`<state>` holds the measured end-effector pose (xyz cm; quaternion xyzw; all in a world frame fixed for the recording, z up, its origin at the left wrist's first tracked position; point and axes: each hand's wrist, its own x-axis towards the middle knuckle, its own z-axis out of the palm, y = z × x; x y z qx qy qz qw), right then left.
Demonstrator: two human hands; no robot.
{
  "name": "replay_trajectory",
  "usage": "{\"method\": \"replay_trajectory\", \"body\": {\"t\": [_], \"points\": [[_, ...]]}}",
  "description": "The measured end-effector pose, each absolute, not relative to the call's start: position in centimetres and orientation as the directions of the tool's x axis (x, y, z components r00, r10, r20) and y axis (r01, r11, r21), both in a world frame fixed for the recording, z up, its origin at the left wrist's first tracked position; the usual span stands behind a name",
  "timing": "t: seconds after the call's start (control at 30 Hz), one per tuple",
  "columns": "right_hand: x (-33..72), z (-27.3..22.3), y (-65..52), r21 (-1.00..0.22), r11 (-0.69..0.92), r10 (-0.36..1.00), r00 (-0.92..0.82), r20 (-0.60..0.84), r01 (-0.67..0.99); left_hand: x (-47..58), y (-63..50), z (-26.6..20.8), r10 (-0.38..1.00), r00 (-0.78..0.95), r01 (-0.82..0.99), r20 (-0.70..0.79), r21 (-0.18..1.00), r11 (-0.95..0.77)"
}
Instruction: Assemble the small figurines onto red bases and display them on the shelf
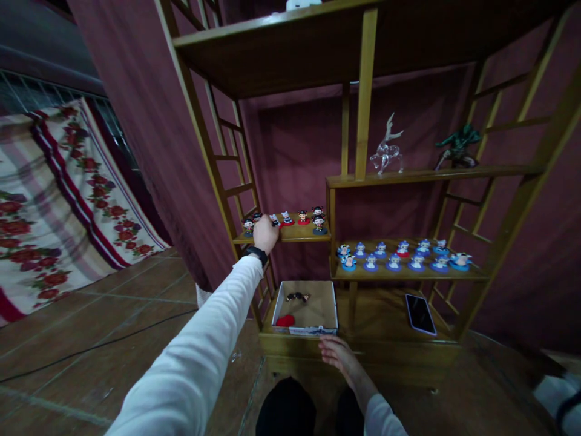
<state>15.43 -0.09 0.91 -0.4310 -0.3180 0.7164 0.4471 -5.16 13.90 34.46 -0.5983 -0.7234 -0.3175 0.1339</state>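
Note:
My left hand (265,235) reaches to the left end of the small upper-left shelf (295,234), its back toward me. The fingers are curled and what they grip, if anything, is hidden. Close beside it stand a black-haired figurine (248,226) and a white-headed figurine (286,218) on a red base. Farther right on this shelf are a red-based figurine (302,217) and a dark-based one (319,224). My right hand (338,356) is held low in front of a shallow cardboard box (336,306), fingers extended and holding nothing. Inside the box lie a red piece (285,321) and small dark figurine parts (298,297).
Rows of blue-and-white figurines (394,261) line the middle-right shelf. Above them stand a clear deer ornament (387,151) and a dark green statue (459,146). A phone (420,314) lies on the bottom board. Wooden uprights (367,91) divide the rack. A cable (100,345) crosses the floor.

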Motion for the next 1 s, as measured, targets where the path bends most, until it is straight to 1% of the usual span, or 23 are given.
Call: {"method": "replay_trajectory", "body": {"t": [0.13,0.27,0.43,0.57,0.7,0.83,1.0], "points": [[15.5,1.7,-0.4,-0.842,-0.404,0.911,-0.237,-0.337,-0.356,-4.4,14.1,35.0,0.781,-0.320,0.936,0.536,0.303,0.176],[15.3,1.5,-0.2,-0.846,-0.394,0.917,-0.217,-0.335,-0.360,-3.9,14.8,35.6,0.796,-0.305,0.940,0.524,0.298,0.164],[15.1,0.3,0.5,-0.853,-0.403,0.914,-0.197,-0.355,-0.332,-3.4,15.3,35.6,0.777,-0.272,0.958,0.568,0.234,0.165],[15.1,0.0,0.7,-0.859,-0.395,0.917,-0.187,-0.351,-0.327,-3.4,15.9,35.6,0.774,-0.267,0.962,0.574,0.200,0.184],[15.2,-0.1,0.8,-0.862,-0.404,0.914,-0.183,-0.363,-0.307,-3.8,16.5,35.6,0.792,-0.224,0.974,0.568,0.164,0.157],[15.1,-0.1,0.7,-0.871,-0.388,0.920,-0.178,-0.349,-0.302,-3.9,16.2,35.6,0.783,-0.262,0.964,0.564,0.189,0.186],[15.1,0.2,0.5,-0.886,-0.375,0.925,-0.177,-0.337,-0.273,-3.6,16.1,35.8,0.796,-0.286,0.958,0.534,0.161,0.237]]}}
